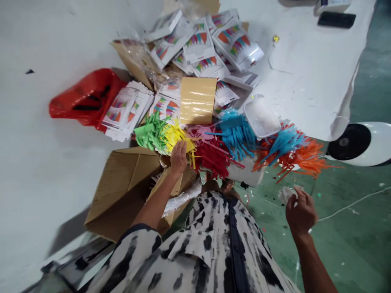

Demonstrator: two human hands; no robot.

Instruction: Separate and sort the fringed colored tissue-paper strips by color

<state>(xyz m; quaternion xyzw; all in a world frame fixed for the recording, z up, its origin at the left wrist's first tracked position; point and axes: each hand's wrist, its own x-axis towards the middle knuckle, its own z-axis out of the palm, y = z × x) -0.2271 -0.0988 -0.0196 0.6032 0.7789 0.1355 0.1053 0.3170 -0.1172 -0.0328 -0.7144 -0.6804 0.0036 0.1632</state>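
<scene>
My left hand (179, 158) lies on the yellow paper tassel (174, 136), its fingers stretched out. Green (152, 131), dark red (214, 156), blue (236, 132) and orange tassels (305, 156) spread in a row along the table's near edge, with a little pink between yellow and red. Off to the right, above the green floor, my right hand (302, 211) is closed on a crumpled, whitish see-through scrap (287, 194), which looks like thin plastic. A yellowish flat card or packet (198, 99) lies just behind the tassels.
Printed garland packets (198, 44) pile up at the back, beside a red plastic bag (88, 97) and a stack of printed cards (126, 108). A clear plastic tub (262, 116) sits behind the tassels. An open cardboard box (122, 179) stands near left; a black phone-like object (336, 19) lies far right.
</scene>
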